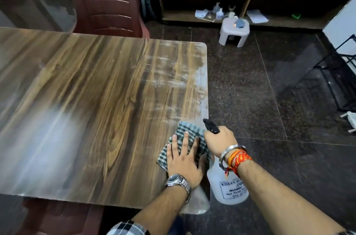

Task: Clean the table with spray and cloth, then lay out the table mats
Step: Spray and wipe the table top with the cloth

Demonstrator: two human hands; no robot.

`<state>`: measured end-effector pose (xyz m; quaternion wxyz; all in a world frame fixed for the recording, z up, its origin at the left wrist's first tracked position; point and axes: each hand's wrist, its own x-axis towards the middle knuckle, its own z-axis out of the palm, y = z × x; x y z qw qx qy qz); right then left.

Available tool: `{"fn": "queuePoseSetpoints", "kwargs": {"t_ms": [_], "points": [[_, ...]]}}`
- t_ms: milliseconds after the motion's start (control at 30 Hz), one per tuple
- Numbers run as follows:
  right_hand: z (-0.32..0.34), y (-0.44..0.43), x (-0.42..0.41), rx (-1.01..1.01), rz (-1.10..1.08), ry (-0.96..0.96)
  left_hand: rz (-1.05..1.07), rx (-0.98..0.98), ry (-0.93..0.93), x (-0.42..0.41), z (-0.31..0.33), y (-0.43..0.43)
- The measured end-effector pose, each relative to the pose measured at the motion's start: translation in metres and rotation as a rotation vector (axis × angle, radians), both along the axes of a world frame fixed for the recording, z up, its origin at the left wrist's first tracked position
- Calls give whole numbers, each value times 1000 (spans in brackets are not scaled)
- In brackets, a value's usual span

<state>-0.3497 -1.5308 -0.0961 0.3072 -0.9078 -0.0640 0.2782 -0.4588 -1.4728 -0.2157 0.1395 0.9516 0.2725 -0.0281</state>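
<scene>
1. at the table's (96,90) 4 o'clock corner: left hand (185,159), fingers spread, pressed flat on the checked cloth (189,132).
2. at 3 o'clock of the cloth, just off the table edge: right hand (219,142) wrapped around the spray bottle (227,186) neck, black nozzle (211,126) toward 11 o'clock.
3. whitish streaks (173,82) along the tabletop's 3 o'clock edge.

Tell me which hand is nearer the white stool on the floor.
Right. The right hand, gripping the spray bottle past the table's edge, is closer to the stool; the left hand lies flat on the cloth.
</scene>
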Motion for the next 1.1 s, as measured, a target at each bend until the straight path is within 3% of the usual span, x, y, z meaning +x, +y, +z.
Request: {"fn": "queuePoseSetpoints", "kwargs": {"t_ms": [100, 233, 433, 800, 1100], "points": [[1, 22, 30, 15, -13, -43, -14, -45, -32, 39, -3, 19], [9, 51, 74, 81, 15, -60, 116, -50, -39, 110, 1, 58], [0, 72, 131, 210, -142, -197, 58, -124, 19, 209, 14, 99], [-32, 73, 207, 203, -155, -229, 29, 25, 56, 397, -6, 209], [-48, 96, 234, 188, -50, -134, 135, 10, 100, 421, -6, 295]]}}
